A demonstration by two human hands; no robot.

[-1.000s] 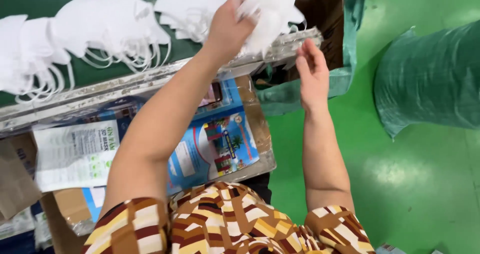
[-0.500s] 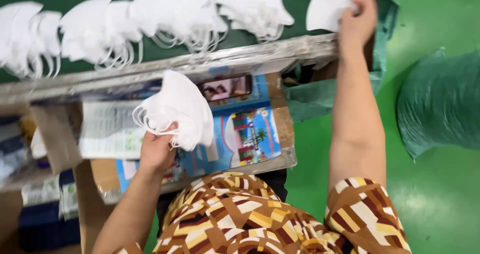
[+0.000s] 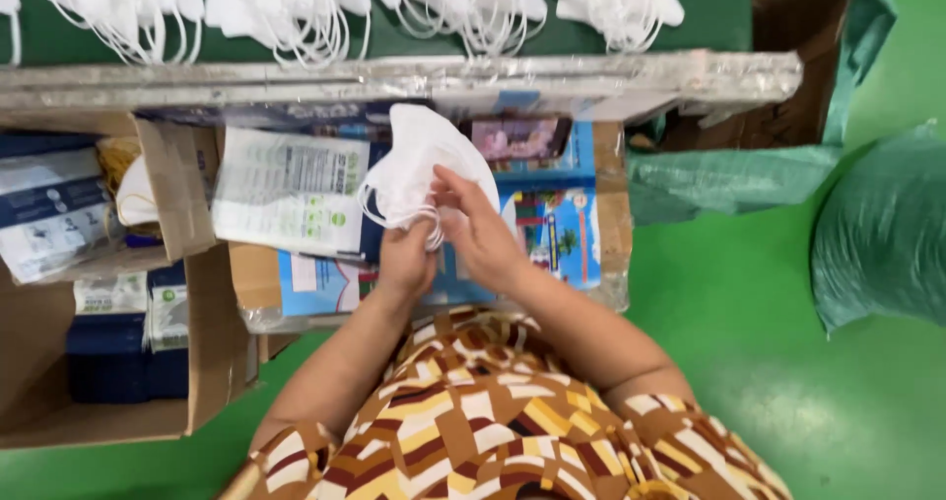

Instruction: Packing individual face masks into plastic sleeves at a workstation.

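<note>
Both hands meet in front of my chest on a stack of white folded face masks [image 3: 419, 160]. My left hand [image 3: 406, 259] grips the stack from below, near the ear loops. My right hand [image 3: 473, 226] holds it from the right side, fingers over the loops. Above, several bunches of white masks [image 3: 296, 7] lie on a dark green table top [image 3: 719, 7], behind its silver wrapped edge [image 3: 493, 76]. My patterned brown and yellow top fills the bottom of the view.
An open cardboard box [image 3: 207, 342] with packets and dark blue cartons stands at the left. Printed packaging sheets [image 3: 291, 190] lie under the table edge. Green sacks [image 3: 877, 234] sit on the green floor at the right, beside a brown box [image 3: 788, 27].
My left hand took a stack of masks off the table and brought it down. My right hand came down from the table's right end and joined it on the stack.
</note>
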